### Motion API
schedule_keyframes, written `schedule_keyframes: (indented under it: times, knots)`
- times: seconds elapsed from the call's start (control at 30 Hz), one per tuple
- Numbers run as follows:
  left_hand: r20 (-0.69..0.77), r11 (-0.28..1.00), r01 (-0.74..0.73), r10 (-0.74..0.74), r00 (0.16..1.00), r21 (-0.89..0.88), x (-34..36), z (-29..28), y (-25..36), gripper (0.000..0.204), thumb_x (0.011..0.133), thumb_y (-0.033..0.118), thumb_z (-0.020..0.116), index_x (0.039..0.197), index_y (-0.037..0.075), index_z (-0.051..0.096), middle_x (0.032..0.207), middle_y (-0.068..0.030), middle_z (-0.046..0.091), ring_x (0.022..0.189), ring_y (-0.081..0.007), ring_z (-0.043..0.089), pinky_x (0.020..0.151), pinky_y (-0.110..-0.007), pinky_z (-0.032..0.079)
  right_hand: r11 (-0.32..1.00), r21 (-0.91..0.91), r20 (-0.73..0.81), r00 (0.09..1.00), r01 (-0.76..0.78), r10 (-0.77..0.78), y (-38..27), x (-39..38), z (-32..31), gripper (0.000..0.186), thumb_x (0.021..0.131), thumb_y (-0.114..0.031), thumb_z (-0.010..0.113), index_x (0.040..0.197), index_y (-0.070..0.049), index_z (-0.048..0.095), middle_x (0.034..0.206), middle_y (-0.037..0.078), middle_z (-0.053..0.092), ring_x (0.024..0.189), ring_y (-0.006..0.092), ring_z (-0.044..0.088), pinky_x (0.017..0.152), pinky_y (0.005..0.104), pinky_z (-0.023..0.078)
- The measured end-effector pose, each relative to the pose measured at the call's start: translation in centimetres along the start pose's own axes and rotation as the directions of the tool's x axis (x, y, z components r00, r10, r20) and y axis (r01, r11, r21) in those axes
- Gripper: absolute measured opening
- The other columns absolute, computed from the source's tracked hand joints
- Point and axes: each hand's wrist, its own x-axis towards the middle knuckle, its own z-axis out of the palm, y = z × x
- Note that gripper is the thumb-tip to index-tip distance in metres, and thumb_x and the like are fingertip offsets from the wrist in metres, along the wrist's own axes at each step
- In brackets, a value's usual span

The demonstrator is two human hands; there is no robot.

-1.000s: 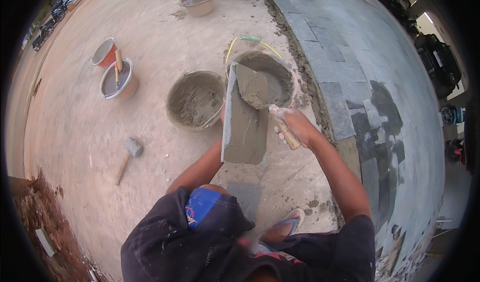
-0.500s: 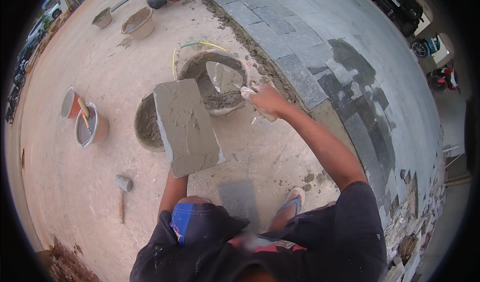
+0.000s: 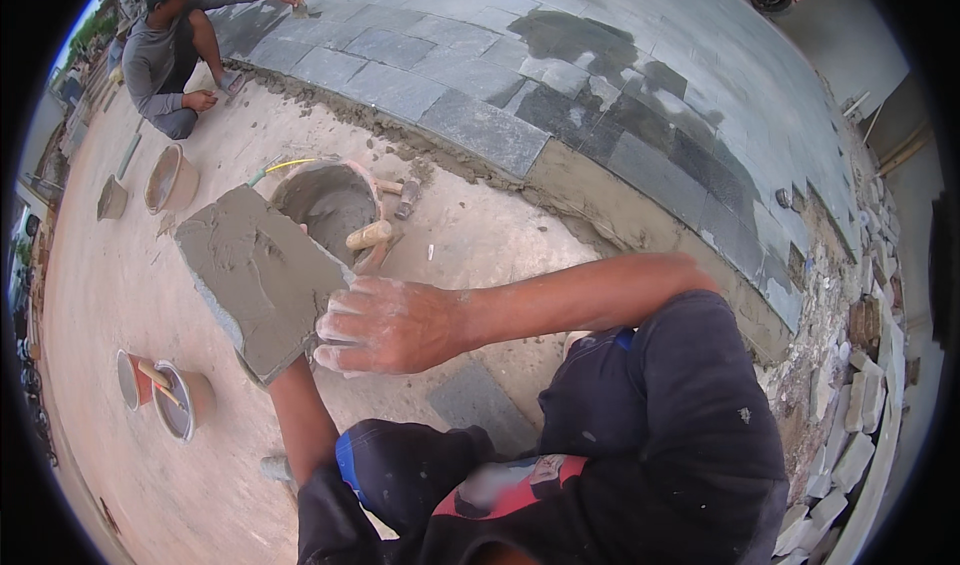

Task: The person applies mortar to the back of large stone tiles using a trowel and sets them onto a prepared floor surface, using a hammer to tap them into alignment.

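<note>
The tile [image 3: 262, 285] is held up above the floor, tilted, its upper face spread with grey mortar that laps close to the edges. It looks heavy and stiff, likely stone, and would probably chip at a corner if knocked; the wet coat should be soft and slippery, so the safer hold is from beneath or by the bare sides. The left hand is mostly hidden under it, its grip impossible to judge; the right hand [image 3: 390, 325] has bent fingers against the right edge, though whether they clamp it is unclear. Just beyond, a bucket [image 3: 374, 193] holds grey mortar, with a wooden handle [image 3: 369, 235] at its rim. Well off to the left, a pale bucket [image 3: 204, 397] contains dark liquid; the red bucket [image 3: 143, 393] touching it has unclear contents.
</note>
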Motion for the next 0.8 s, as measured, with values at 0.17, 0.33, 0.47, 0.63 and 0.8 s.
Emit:
schedule_keyframes:
  times: [0.17, 0.33, 0.47, 0.63, 0.8]
  knots:
    - [0.091, 0.994, 0.105, -0.106, 0.99, 0.016, 4.6, 4.3, -3.0, 0.066, 0.091, 0.052, 0.059, 0.14, 0.009, 0.045, 0.135, -0.0087, 0.053, 0.125, -0.027, 0.049, 0.11, -0.043, 0.036, 0.974, -0.213, -0.211, 0.977, -0.075, 0.029, 2.1, -0.8, -3.2, 0.025, 0.076, -0.019, 0.068, 0.099, -0.01, 0.063, 0.096, 0.005, 0.058, 0.086, 0.0215, 0.059, 0.069, 0.0349, 0.047]
    - [0.146, 0.987, 0.155, -0.158, 0.977, 0.029, 8.7, 9.6, -7.0, 0.066, 0.091, 0.051, 0.062, 0.14, 0.009, 0.046, 0.135, -0.0083, 0.053, 0.126, -0.0265, 0.048, 0.111, -0.042, 0.035, 0.953, -0.19, -0.477, 0.87, -0.237, 0.122, 2.8, -3.1, -7.5, 0.028, 0.072, -0.006, 0.076, 0.096, -0.008, 0.062, 0.094, 0.005, 0.059, 0.08, 0.0226, 0.059, 0.066, 0.0343, 0.048]
    - [0.017, 0.978, 0.178, -0.181, 0.983, 0.106, 10.4, 14.8, -15.0, 0.082, 0.088, 0.054, 0.066, 0.146, 0.005, 0.034, 0.142, -0.0136, 0.044, 0.134, -0.0294, 0.039, 0.114, -0.045, 0.03, 0.895, -0.129, -0.578, 0.766, -0.426, 0.281, 3.5, -8.2, -12.8, 0.038, 0.072, 0.003, 0.076, 0.104, -0.003, 0.056, 0.095, 0.01, 0.058, 0.081, 0.0209, 0.058, 0.067, 0.0328, 0.047]
    - [-0.299, 0.876, 0.461, -0.407, 0.863, 0.138, 10.8, 16.2, -25.7, 0.12, 0.079, 0.06, 0.073, 0.151, -0.006, 0.003, 0.154, -0.0264, 0.016, 0.143, -0.0366, 0.022, 0.116, -0.054, 0.024, 0.697, -0.15, -0.726, 0.557, -0.702, 0.404, 3.3, -15.0, -18.4, 0.03, 0.078, -0.001, 0.069, 0.105, 0.0, 0.056, 0.096, 0.013, 0.056, 0.085, 0.0191, 0.055, 0.07, 0.0322, 0.048]
    - [-0.338, 0.775, 0.605, -0.528, 0.779, 0.184, 9.5, 14.5, -35.6, 0.128, 0.077, 0.05, 0.08, 0.15, -0.009, -0.007, 0.153, -0.0302, 0.007, 0.142, -0.04, 0.02, 0.108, -0.05, 0.035, 0.595, 0.146, -0.874, 0.179, -0.79, 0.452, 3.4, -23.3, -19.6, 0.031, 0.089, -0.01, 0.066, 0.113, -0.001, 0.049, 0.1, 0.005, 0.05, 0.086, 0.0128, 0.048, 0.077, 0.0269, 0.042]
